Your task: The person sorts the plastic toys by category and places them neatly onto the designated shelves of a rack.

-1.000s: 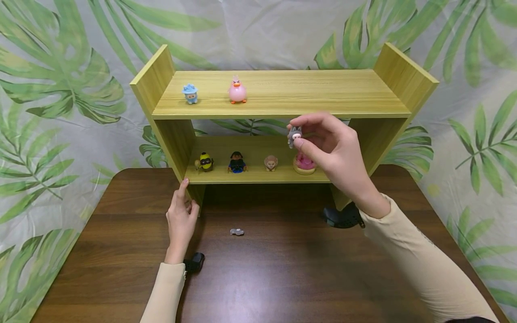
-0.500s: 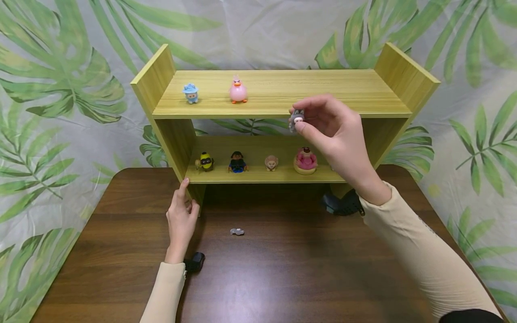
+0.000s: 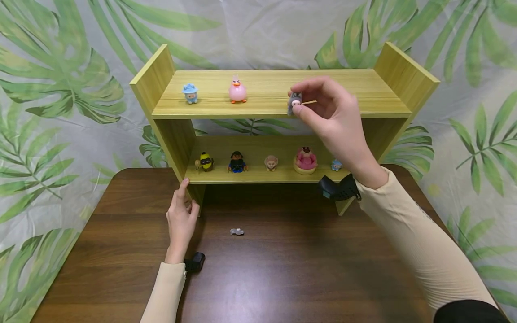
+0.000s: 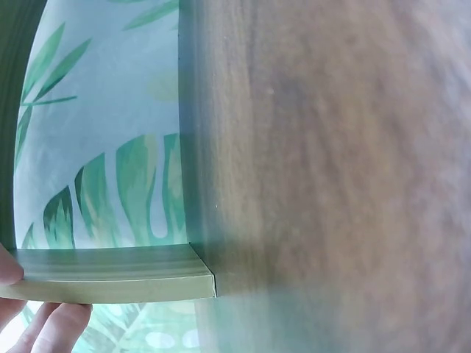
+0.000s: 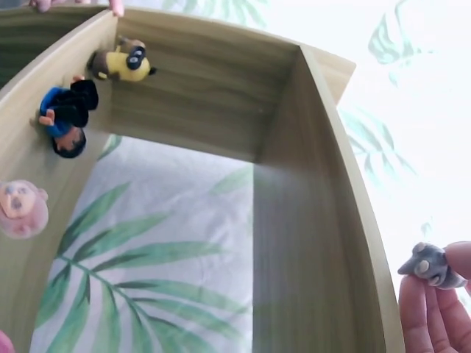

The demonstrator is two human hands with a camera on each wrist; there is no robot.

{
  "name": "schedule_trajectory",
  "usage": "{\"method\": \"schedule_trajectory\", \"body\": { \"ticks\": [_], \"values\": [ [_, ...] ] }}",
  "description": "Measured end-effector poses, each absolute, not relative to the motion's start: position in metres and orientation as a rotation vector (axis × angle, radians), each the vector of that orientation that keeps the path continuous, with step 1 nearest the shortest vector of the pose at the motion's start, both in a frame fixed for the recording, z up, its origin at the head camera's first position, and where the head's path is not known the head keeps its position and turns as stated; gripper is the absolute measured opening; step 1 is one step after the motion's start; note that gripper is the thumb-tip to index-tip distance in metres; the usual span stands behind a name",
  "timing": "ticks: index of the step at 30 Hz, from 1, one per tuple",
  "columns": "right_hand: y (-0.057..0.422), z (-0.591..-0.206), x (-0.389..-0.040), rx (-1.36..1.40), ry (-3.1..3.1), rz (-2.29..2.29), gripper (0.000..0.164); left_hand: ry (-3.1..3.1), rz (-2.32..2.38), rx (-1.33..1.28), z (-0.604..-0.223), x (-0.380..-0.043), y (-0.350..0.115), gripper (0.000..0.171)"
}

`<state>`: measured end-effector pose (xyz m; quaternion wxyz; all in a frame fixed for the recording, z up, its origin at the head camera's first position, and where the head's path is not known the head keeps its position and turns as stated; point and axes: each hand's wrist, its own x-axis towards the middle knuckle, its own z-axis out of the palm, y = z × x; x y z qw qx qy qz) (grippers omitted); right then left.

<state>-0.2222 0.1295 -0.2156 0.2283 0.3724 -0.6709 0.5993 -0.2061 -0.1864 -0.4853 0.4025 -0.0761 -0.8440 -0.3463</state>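
My right hand pinches a small grey figurine with a pale face between thumb and fingers. It holds the figurine at the front edge of the upper board of a two-tier wooden shelf; whether its base touches the board cannot be told. In the right wrist view the grey figurine lies in the fingertips beside that board. Down at the left, my left hand holds the shelf's left side panel, thumb and fingers on opposite faces of the panel.
A blue-hatted figurine and a pink duck stand on the upper board. Below are a yellow figure, a dark-haired figure, a beige figurine, a pink bear and a blue figurine. A grey piece lies on the table.
My right hand has risen with the grey figurine from in front of the lower tier to the upper board's edge, uncovering the pink bear and blue figurine. The left hand stays put.
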Motion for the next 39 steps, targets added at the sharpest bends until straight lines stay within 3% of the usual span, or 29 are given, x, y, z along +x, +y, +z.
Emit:
{"method": "schedule_trajectory", "body": {
  "ticks": [39],
  "values": [
    [0.126, -0.189, -0.244, 0.829, -2.231, 1.414, 0.018, -2.129, -0.873, -0.188, -0.486, -0.206, -0.186, 0.077]
  ]
}}
